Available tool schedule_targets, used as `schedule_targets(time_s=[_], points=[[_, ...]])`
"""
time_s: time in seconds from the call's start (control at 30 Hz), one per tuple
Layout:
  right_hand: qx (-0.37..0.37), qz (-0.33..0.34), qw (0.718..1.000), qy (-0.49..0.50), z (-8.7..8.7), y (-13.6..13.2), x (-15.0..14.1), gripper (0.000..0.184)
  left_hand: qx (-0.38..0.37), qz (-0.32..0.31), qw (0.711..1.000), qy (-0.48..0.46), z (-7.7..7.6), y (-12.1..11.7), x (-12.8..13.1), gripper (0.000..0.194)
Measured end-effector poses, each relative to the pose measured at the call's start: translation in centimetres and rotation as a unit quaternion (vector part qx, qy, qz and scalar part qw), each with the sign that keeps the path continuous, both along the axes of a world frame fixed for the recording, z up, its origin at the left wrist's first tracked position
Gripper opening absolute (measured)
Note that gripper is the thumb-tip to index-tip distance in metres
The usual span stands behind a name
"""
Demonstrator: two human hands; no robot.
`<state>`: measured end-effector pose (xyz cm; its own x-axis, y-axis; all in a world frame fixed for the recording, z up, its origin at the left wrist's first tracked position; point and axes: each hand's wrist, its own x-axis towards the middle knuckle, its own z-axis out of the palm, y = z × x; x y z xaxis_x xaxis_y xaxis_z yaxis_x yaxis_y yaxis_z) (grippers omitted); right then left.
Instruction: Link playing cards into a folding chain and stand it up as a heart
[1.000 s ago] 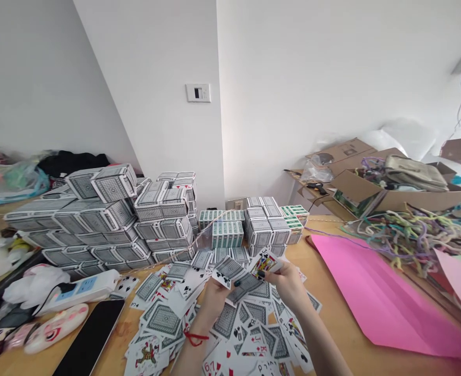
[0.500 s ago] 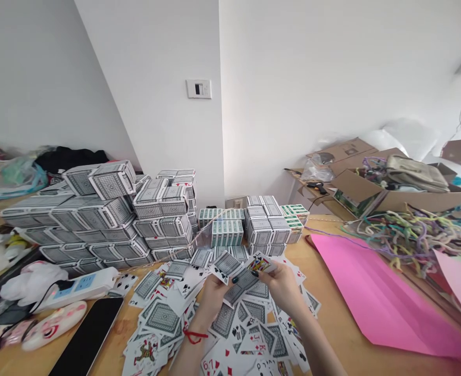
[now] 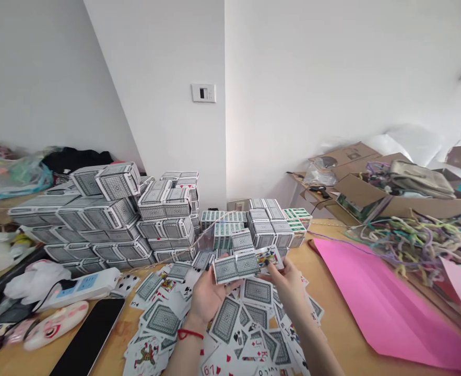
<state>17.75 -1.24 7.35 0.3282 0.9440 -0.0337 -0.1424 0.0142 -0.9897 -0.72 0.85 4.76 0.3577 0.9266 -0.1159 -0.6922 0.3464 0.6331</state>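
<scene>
At 6 o'clock, card strip (image 3: 236, 267) now runs straighter, prob. better aligned; L hand (image 3: 207, 296) grip curled round 9-o'clock end, R hand (image 3: 292, 284) pinching face card (image 3: 268, 255).

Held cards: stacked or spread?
Spread: between the left hand and right hand, the held cards show two patterned backs and a face-up court card alongside.

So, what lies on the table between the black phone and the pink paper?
In the head view, a spread of loose playing cards lies between the phone and pink paper, with the left hand and right hand above.
</scene>
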Motion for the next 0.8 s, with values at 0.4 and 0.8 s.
schedule_targets(time_s=[0.4, 0.8], points=[[-0.059, 0.209, 0.974, 0.064, -6.6, 1.1, -0.4, 0.038, -0.015, 0.104, 0.951, 0.291, -1.1, 1.4, -1.4, 0.039], [-0.065, 0.218, 0.969, 0.092, -7.8, 1.1, -1.3, 0.043, -0.032, 0.131, 0.934, 0.331, -1.0, 1.3, -0.4, 0.04]])
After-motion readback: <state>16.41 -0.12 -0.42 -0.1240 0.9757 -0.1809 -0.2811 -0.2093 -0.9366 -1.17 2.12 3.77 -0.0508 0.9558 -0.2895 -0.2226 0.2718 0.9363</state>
